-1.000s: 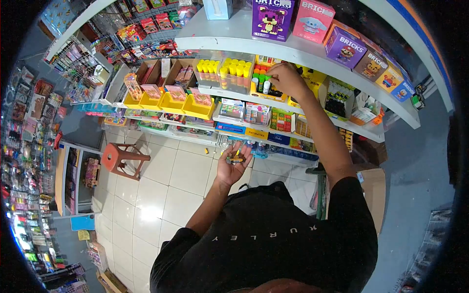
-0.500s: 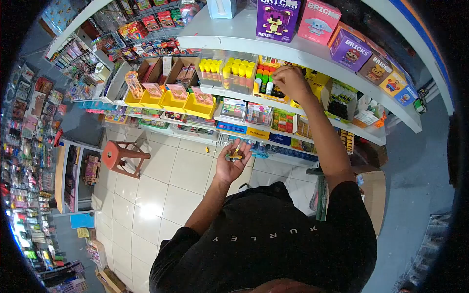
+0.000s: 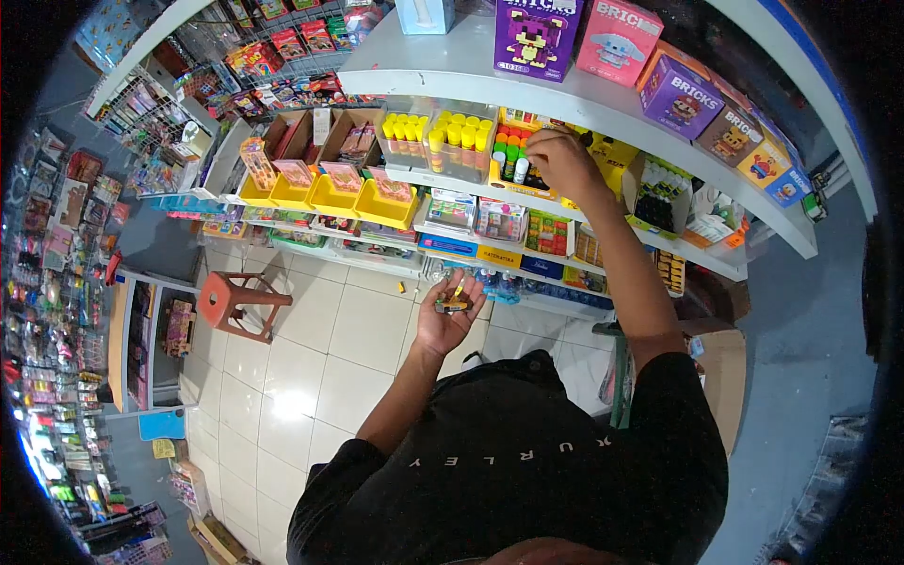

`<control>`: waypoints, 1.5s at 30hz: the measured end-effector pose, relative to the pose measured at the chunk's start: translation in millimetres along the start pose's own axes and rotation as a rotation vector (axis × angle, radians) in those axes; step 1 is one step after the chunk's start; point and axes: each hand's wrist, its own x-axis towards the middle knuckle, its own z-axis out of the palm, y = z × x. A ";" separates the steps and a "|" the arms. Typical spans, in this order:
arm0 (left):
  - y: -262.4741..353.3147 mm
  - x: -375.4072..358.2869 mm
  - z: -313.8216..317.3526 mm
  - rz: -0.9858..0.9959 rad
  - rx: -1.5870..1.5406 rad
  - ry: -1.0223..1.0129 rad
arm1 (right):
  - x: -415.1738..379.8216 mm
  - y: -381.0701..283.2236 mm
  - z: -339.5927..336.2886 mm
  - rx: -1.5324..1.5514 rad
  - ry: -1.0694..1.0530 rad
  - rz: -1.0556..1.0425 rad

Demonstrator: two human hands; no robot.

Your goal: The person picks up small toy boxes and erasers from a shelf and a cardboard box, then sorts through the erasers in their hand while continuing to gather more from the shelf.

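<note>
My left hand [image 3: 449, 317] is held palm up over the floor, fingers slightly curled. Small yellow-and-black pieces [image 3: 455, 305] lie on its palm; their kind is too small to make out. My right hand [image 3: 568, 162] reaches to the shelf, over the right part of a yellow box [image 3: 496, 176] of small tubes with orange, green, white and black caps. Its fingers are bent down and pressed together, and whatever is between them is hidden. A white-capped tube [image 3: 521, 169] stands just left of the fingertips. Left of the box, yellow-capped glue sticks [image 3: 461, 141] stand in clear bins.
Boxes labelled Bricks [image 3: 619, 44] stand on the upper shelf [image 3: 424, 61] above my right hand. Yellow trays [image 3: 384, 209] hang at the shelf front. A red stool [image 3: 240, 301] stands on the tiled floor, where a small yellow piece [image 3: 401, 287] lies.
My right hand has shifted very slightly at the box, its fingers still bent down. My left hand stays nearly in place with the small pieces on its palm.
</note>
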 end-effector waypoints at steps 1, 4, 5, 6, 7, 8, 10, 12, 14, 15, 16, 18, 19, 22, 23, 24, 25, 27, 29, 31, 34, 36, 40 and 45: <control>0.5 1.3 1.0 0.004 0.010 -0.016 | -0.1 0.0 2.1 -0.026 -0.006 -0.010; 0.1 9.1 12.7 -0.013 -0.015 -0.063 | -0.7 -8.7 -5.4 -0.114 -0.060 -0.028; 1.1 12.0 19.7 -0.020 -0.032 -0.078 | -0.6 -12.8 -9.2 -0.141 -0.083 -0.035; 1.6 14.0 27.9 -0.019 -0.028 -0.089 | -1.7 -14.4 -10.4 -0.150 -0.076 -0.019; 1.9 15.5 37.5 -0.019 -0.023 -0.098 | -3.3 -15.1 -10.7 -0.157 -0.070 -0.002; 1.7 15.5 46.6 -0.020 -0.016 -0.108 | -5.8 -16.4 -10.0 -0.165 -0.062 0.016; 1.2 15.9 60.1 -0.017 -0.012 -0.144 | -17.0 -33.9 -10.4 -0.057 0.124 -0.001; 1.3 18.1 66.2 -0.021 -0.019 -0.159 | -37.0 -68.2 -15.0 0.102 0.271 -0.003; 0.6 18.5 70.3 -0.019 -0.005 -0.165 | -61.7 -96.5 -12.2 0.367 0.139 -0.067; -0.6 18.4 70.7 -0.021 0.003 -0.166 | -74.5 -110.9 -10.6 0.478 0.017 -0.073; -1.2 20.0 66.3 -0.033 0.025 -0.189 | -85.2 -122.9 -9.2 0.586 -0.105 -0.077; -0.2 24.2 54.3 -0.061 0.069 -0.239 | -103.5 -129.8 9.1 0.545 -0.136 -0.078; -2.1 22.8 54.5 -0.052 0.085 -0.251 | -111.9 -130.0 20.9 0.522 -0.148 -0.075; -12.0 21.1 54.8 -0.046 0.162 -0.237 | -131.0 -124.2 43.9 0.460 -0.103 -0.057; -14.6 22.2 50.6 -0.042 0.151 -0.212 | -137.2 -124.5 45.1 0.448 -0.123 -0.027; -19.4 22.6 47.5 -0.042 0.140 -0.183 | -143.5 -126.4 46.2 0.438 -0.145 0.009; -25.7 20.6 51.4 -0.027 0.151 -0.154 | -149.9 -126.3 50.5 0.393 -0.096 -0.008; -39.2 13.9 63.2 0.001 0.194 -0.121 | -159.6 -130.1 51.5 0.347 -0.033 -0.005; -49.4 19.7 54.9 -0.033 0.212 -0.170 | -167.0 -131.2 46.2 0.331 -0.002 0.028; -59.2 25.2 50.3 -0.084 0.211 -0.171 | -175.4 -126.5 40.9 0.325 -0.017 0.041; -70.3 46.1 30.5 -0.187 0.178 -0.159 | -190.2 -115.8 19.8 0.468 0.021 0.203; -80.0 61.7 24.5 -0.262 0.180 -0.195 | -198.1 -104.2 -2.5 0.652 0.111 0.267; -111.3 68.2 30.3 -0.279 0.147 -0.026 | -245.1 -68.2 -32.9 0.631 0.175 0.498; -140.9 86.4 16.4 -0.364 0.095 0.057 | -363.0 -3.7 12.8 0.418 0.205 0.794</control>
